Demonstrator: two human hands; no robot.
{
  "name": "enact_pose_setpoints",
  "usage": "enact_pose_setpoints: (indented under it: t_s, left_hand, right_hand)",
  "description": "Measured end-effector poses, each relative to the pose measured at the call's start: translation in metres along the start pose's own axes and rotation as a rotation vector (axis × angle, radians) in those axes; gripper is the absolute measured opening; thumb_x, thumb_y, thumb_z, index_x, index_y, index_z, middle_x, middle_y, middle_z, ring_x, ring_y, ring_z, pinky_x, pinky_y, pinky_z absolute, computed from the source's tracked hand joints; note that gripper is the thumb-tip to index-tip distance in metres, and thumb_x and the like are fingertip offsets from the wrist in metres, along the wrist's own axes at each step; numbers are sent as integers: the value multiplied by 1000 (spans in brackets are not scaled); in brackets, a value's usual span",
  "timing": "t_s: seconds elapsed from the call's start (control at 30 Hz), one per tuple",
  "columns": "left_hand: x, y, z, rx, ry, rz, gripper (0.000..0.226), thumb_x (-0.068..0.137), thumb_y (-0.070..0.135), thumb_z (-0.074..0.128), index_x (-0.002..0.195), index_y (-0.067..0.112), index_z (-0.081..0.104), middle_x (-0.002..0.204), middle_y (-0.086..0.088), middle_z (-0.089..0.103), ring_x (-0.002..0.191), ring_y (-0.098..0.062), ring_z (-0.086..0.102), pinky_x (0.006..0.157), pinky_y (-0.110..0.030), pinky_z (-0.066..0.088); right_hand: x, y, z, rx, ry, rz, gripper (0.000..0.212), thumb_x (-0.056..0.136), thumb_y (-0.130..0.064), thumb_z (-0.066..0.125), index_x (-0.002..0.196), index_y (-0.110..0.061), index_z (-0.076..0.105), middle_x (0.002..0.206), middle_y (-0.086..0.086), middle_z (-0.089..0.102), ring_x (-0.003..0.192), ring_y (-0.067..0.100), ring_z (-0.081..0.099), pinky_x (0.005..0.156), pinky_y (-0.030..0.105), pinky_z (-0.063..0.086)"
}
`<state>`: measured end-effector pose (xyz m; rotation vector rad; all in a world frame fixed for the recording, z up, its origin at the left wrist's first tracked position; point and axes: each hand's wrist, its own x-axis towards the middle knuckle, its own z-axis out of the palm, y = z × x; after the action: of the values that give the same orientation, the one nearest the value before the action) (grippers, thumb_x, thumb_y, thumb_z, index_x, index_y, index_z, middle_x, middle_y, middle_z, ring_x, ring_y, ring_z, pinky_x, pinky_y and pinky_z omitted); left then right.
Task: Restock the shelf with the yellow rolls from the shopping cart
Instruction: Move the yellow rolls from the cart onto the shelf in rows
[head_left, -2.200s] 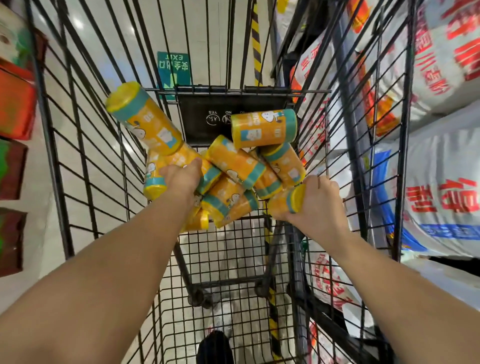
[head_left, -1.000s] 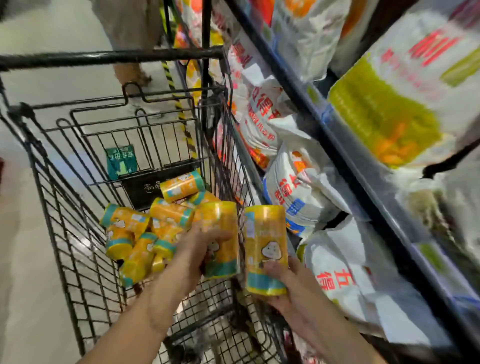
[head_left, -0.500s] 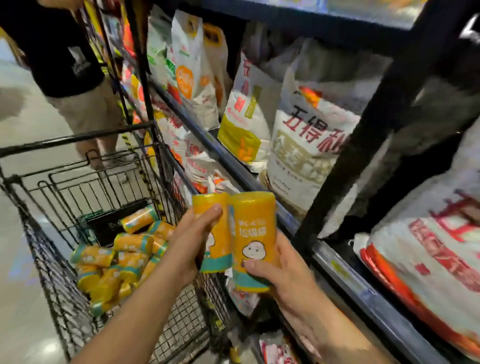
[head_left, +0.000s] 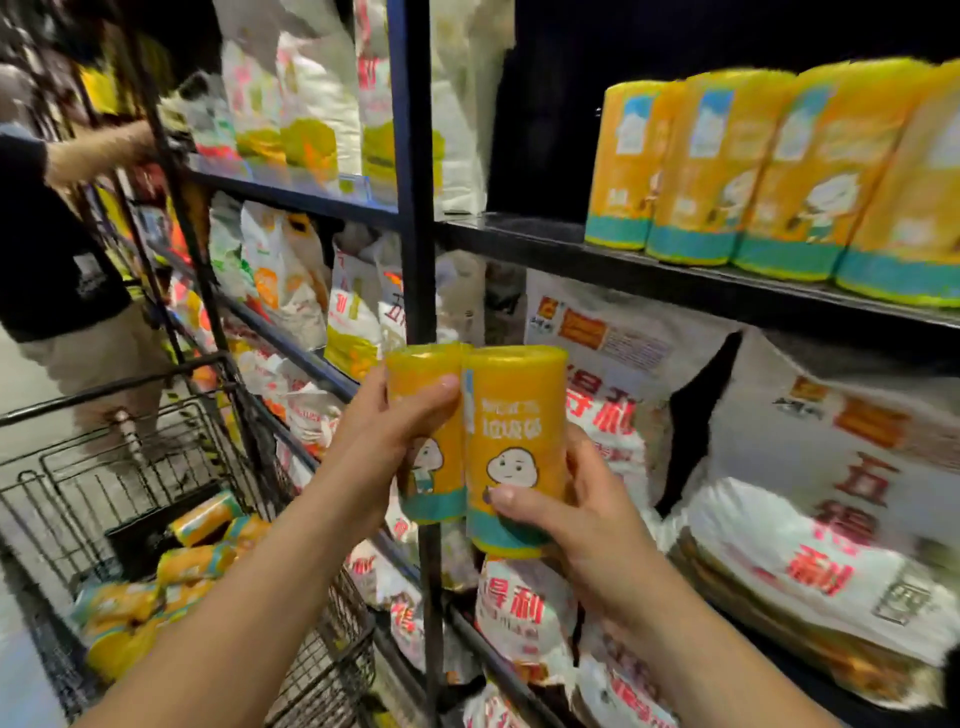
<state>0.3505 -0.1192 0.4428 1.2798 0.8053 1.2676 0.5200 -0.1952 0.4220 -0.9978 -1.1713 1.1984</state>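
Store aisle, dim; dark metal racking runs from the upper left of the frame to the right edge, with one upright post (head_left: 413, 208) at centre.

Sacks (head_left: 810, 525): white, red lettering, piled on the lower levels, centre and right. Not part of my job.

Shopping cart (head_left: 111, 387): wire, lower left. Holds the cart rolls (head_left: 192, 564), a loose yellow heap lying on their sides.

Other person (head_left: 57, 249): upper left, reaching into the racking, well apart from me.

Shelf (head_left: 519, 234): dark board, upper right. The shelved rolls (head_left: 727, 171) stand upright in a touching row, teal bands down. Bare board lies between that row and the post.

Left roll (head_left: 421, 366) and right roll (head_left: 514, 405): centre frame, upright, touching side by side, held below the shelf.

Left hand (head_left: 382, 441): fingers (head_left: 426, 397) wrapped round the left roll, thumb across its upper front.

Right hand (head_left: 582, 519): fingers (head_left: 514, 501) curled round the lower right roll, thumb near the teal band.

Handling note, my judgement: raise both clear of the shelf lip and keep the teal bands down. Seat one roll at a time on the bare board just beside the row's end. Let go only once each base sits flat, so no neighbour gets knocked. The wrap looks slick, so I should grip firmly on the way up.
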Motion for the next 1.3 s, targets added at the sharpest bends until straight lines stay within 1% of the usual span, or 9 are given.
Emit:
enact_pose_setpoints:
  t_s: [0.1,0.23,0.37,0.53,0.7,0.8,0.93,1.17,1.3]
  left_hand:
    - [-11,26,37,42,-75,52,53,79,34,70,126,16,54,113,-6,73,100,-23,72,71,-32,60]
    - [-14,53,81,66,-146,96,58,77,38,76,126,17,54,115,-9,72,102,-28,71,86,-50,57]
    - [-12,81,126,58,-252,152,64,73,37,79,128,18,53,113,-4,73,101,-24,72,76,-38,58]
    - [-4,111,175,55,-421,248,64,74,40,76,131,21,54,117,-1,72,105,-22,70,89,-46,55]
    - [2,135,226,51,-549,317,70,67,47,77,126,14,58,113,-4,73,103,-25,71,91,-52,55]
    - [0,148,257,91,-605,370,64,67,51,79,119,18,61,106,-1,75,96,-21,73,84,-47,58]
    - [-13,166,299,131,-672,439,61,67,51,81,115,21,59,102,2,75,89,-14,74,71,-32,58]
    - [-40,193,365,196,-753,497,69,55,60,78,112,26,57,100,6,73,87,-10,73,73,-32,60]
    - [-50,199,399,262,-761,504,62,64,59,80,113,29,54,101,7,70,89,-11,72,76,-35,60]
  right_hand:
    - [-28,-30,-23,-35,24,-75,66,62,-18,83,121,-33,57,111,-1,73,100,18,72,76,31,59]
    - [-56,-67,-52,-95,79,-183,61,65,-23,85,120,-30,58,113,-1,73,103,18,71,80,33,59]
    - [-79,-101,-79,-120,164,-281,60,69,-25,84,123,-30,58,116,-1,72,107,18,69,84,33,57]
    - [-100,-139,-106,-172,299,-420,68,62,-34,84,125,-29,58,120,3,71,110,23,68,90,41,55]
    - [-127,-173,-130,-239,428,-541,67,64,-33,84,126,-30,57,120,0,71,109,19,68,85,30,57]
    - [-145,-189,-144,-282,499,-593,60,68,-30,82,123,-32,59,119,-2,71,109,18,68,83,27,57]
    - [-171,-205,-166,-319,601,-626,60,68,-35,85,122,-32,59,118,-2,71,109,18,69,80,26,58]
    - [-220,-236,-204,-423,746,-607,63,66,-40,81,123,-32,58,118,-3,71,108,18,69,83,34,58]
    - [-245,-249,-226,-486,818,-558,61,66,-40,78,122,-33,57,114,-8,71,106,13,69,85,35,56]
